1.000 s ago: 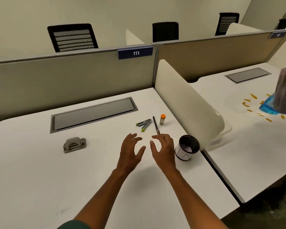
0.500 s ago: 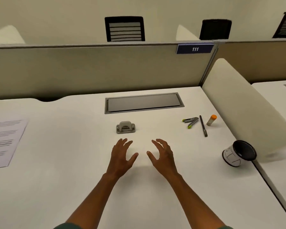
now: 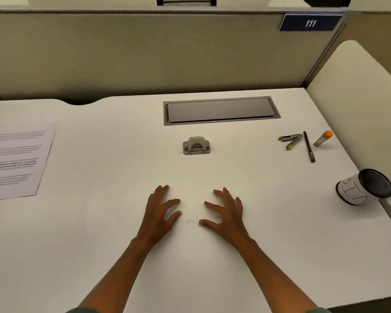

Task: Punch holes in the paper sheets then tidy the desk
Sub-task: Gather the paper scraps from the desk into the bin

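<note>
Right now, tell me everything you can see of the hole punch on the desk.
The hole punch is small and grey, metal by its look: a flat rectangular base with an arched lever on top and a round stud at each end. It sits upright and untouched on the white desk, just in front of the grey cable hatch. No paper is in it; the printed sheets lie far to its left. Both hands are nearer the camera, clear of it.
</note>
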Motion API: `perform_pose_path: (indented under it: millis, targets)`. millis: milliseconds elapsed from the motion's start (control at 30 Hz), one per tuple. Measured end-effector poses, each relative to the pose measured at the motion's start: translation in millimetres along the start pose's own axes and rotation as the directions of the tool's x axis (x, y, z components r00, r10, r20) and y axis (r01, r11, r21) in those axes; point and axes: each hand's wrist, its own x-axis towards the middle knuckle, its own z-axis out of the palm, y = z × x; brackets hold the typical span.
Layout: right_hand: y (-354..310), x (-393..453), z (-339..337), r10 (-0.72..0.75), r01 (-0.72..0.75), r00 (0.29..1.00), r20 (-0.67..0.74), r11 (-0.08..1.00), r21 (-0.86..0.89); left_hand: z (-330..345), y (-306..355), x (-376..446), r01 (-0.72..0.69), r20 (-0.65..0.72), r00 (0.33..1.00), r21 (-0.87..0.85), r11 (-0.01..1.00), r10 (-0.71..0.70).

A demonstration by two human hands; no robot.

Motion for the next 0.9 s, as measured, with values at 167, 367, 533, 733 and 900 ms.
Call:
perform_pose_path:
  millis: [167,367,533,733,900]
  targets:
    - [-12,-16,15,-0.056,0.059,0.998,-0.028,0.995,0.081,-1,0,-12,-0.032,0.026,0.999,-0.044,0.999,0.033]
    - [-28,-21,28,0.023,-0.011,0.997,-0.079,0.99,0.139,0,6,-16,-0.036,0.016,0.999,-0.093,0.995,0.038]
    - [-43,-27,37,-0.059,0.062,0.994,-0.089,0.997,0.04,11,18,-15,-0.03,-0.008,1.0,-0.132,0.991,0.029]
    - [-40,-33,30,0.032,-0.015,0.99,-0.138,0.993,0.119,8,12,-16,0.02,-0.084,0.996,-0.223,0.975,-0.04]
    - [-31,-32,24,0.004,-0.002,0.999,-0.042,0.998,0.066,2,-2,-27,-0.017,-0.08,0.997,-0.134,0.991,0.006]
